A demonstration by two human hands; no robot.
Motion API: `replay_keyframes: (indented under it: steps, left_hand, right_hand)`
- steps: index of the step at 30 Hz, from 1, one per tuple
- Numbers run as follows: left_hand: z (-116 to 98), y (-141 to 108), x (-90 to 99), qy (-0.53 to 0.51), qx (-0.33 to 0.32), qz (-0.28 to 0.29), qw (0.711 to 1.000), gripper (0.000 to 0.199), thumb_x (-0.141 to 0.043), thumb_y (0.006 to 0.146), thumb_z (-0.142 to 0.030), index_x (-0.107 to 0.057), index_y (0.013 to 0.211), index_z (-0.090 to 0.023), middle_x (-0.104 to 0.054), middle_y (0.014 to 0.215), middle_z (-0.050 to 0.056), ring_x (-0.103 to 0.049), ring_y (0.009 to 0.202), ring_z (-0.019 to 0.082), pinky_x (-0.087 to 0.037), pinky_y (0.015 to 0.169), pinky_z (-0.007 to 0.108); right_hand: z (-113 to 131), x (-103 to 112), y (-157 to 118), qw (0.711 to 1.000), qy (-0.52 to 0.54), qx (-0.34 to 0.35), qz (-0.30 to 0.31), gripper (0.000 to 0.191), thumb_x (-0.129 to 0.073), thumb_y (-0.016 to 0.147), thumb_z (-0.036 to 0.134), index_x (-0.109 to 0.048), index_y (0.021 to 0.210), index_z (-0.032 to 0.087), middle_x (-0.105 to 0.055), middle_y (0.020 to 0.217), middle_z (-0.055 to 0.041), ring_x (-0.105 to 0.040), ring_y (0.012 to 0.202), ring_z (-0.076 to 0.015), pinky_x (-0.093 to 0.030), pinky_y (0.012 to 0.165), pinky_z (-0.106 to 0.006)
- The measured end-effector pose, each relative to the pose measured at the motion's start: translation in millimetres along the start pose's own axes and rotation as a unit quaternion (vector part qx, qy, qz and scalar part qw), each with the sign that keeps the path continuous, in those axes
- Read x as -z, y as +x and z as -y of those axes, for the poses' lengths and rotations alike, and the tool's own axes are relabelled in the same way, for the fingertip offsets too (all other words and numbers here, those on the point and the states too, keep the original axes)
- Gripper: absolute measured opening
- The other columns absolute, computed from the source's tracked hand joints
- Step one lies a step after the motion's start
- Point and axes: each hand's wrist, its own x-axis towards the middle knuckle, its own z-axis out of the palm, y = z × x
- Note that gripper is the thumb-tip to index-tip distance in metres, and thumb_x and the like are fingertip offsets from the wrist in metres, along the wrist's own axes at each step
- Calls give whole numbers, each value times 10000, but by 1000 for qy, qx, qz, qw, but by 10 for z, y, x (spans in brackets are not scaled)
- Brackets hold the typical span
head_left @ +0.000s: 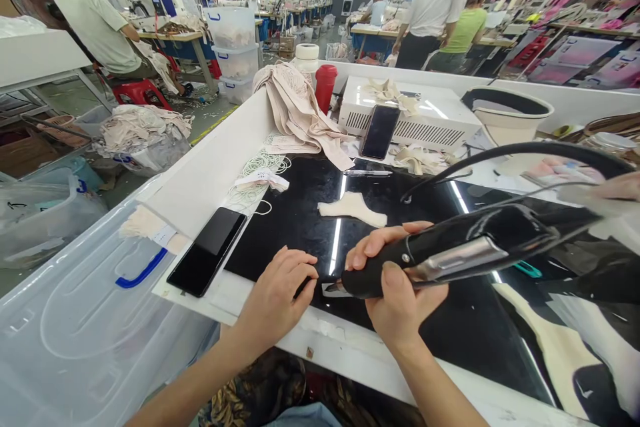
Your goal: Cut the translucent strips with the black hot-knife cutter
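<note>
My right hand [400,287] is wrapped around a black glue gun [450,253] with a metal lever and a hose at its rear. Its pointed nozzle aims left and down, over a small whitish piece [334,289] on the glossy black work surface [295,220]. Just left of the nozzle, my left hand [283,287] is closed, its thumb and curled forefinger almost meeting. What lies between those fingertips, if anything, I cannot make out. A cream curved fabric piece [353,208] lies flat beyond both hands.
A black phone [207,250] lies left, near coiled thin cord [260,170]. Behind are beige fabric strips [300,107], a red cup [325,88], a propped phone [380,131] and a white vented machine [415,110]. More cream fabric [545,347] lies right. A lidded plastic bin [95,340] stands left.
</note>
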Motion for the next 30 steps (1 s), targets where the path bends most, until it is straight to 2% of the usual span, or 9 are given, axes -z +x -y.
replay_keyframes:
  steps: [6, 10, 12, 17, 20, 23, 25, 30]
  left_hand:
    - [1, 12, -4, 5, -5, 7, 1000, 124, -527, 1000, -157, -635, 998, -218, -692, 1174, 38, -618, 1182, 188, -384, 1197, 492]
    - [4, -3, -9, 25, -30, 27, 999, 140, -547, 999, -168, -668, 1013, -237, -691, 1200, 33, -601, 1210, 220, -373, 1190, 549]
    - [4, -15, 0, 32, -47, 42, 997, 145, -553, 997, -165, -677, 1004, -239, -694, 1200, 29, -586, 1238, 234, -367, 1192, 564]
    - [52, 72, 69, 15, -120, 106, 987, 160, -514, 1022, -167, -668, 988, -198, -684, 1207, 52, -596, 1236, 209, -367, 1214, 493]
    - [116, 272, 102, 15, -168, 142, 975, 163, -498, 1035, -174, -655, 1074, -187, -691, 1219, 64, -600, 1247, 220, -365, 1212, 503]
    - [161, 525, 109, -11, -191, 198, 961, 187, -567, 1008, -169, -617, 1186, -193, -685, 1289, 64, -558, 1330, 236, -339, 1225, 517]
    - [173, 664, 101, -45, -191, 242, 950, 316, -646, 967, -170, -575, 1271, -219, -658, 1365, 52, -499, 1404, 239, -289, 1249, 531]
    - [186, 794, 58, -103, -178, 315, 926, 568, -755, 904, -229, -500, 1407, -299, -611, 1447, 16, -360, 1515, 257, -168, 1278, 585]
  right_hand:
    - [2, 12, -73, 1000, -4, -11, 7, 304, -680, 922, 252, -530, 1183, 294, -594, 857, 38, -606, 636, -135, -548, 581, -327]
    - [39, 22, -59, 1000, -3, -13, 21, 334, -692, 917, 256, -527, 1204, 300, -600, 866, 37, -618, 648, -138, -570, 614, -343]
    - [125, 62, -14, 1000, -8, -6, 27, 360, -721, 900, 262, -542, 1211, 295, -612, 878, 28, -633, 679, -146, -583, 647, -355]
    - [463, 239, 173, 995, -101, 14, 9, 429, -829, 808, 335, -611, 1170, 257, -660, 948, -17, -662, 836, -191, -614, 808, -421]
    - [576, 302, 252, 989, -148, 23, -19, 386, -837, 796, 307, -635, 1117, 232, -652, 922, -18, -647, 789, -184, -623, 734, -399]
    - [544, 320, 263, 989, -139, 25, -35, 353, -798, 827, 247, -608, 1125, 246, -651, 861, 3, -632, 709, -169, -588, 634, -353]
    - [471, 327, 247, 992, -118, 25, -46, 357, -777, 842, 230, -587, 1143, 259, -647, 848, 16, -625, 683, -156, -565, 627, -340]
    - [279, 355, 217, 994, -91, 31, -60, 362, -761, 859, 251, -564, 1161, 275, -630, 854, 26, -610, 684, -144, -541, 626, -327]
